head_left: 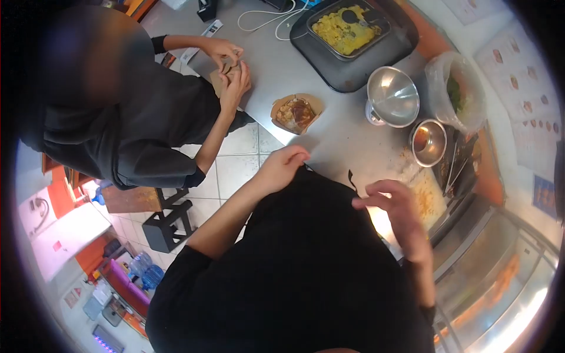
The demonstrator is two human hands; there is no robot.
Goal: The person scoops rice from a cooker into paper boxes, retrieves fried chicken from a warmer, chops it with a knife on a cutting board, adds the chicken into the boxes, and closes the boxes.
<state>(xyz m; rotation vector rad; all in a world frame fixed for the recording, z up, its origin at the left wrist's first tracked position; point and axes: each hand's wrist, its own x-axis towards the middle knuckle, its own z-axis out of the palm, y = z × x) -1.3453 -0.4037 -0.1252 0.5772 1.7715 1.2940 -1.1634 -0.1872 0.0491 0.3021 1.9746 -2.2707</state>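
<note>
My left hand (285, 169) is closed, its fingertips pressed together at the upper edge of the black garment (306, 253); what they pinch is too small to make out. To the right, my right hand (397, 215) is half curled, with thumb and fingers apart and nothing visible between them. A thin black strap end (352, 178) stands up just left of its fingers. Beyond my left hand, an open cardboard box (296, 114) of food with brown sauce sits on the metal counter (335, 141).
At the left, another person (159, 117) in dark clothes handles a folded cardboard piece (228, 73). A tray of yellow food (344, 35) is at the back. Metal bowls (393, 97), a plastic-lined container (456, 94) and utensils (456, 167) stand at the right, by a glass case (500, 282).
</note>
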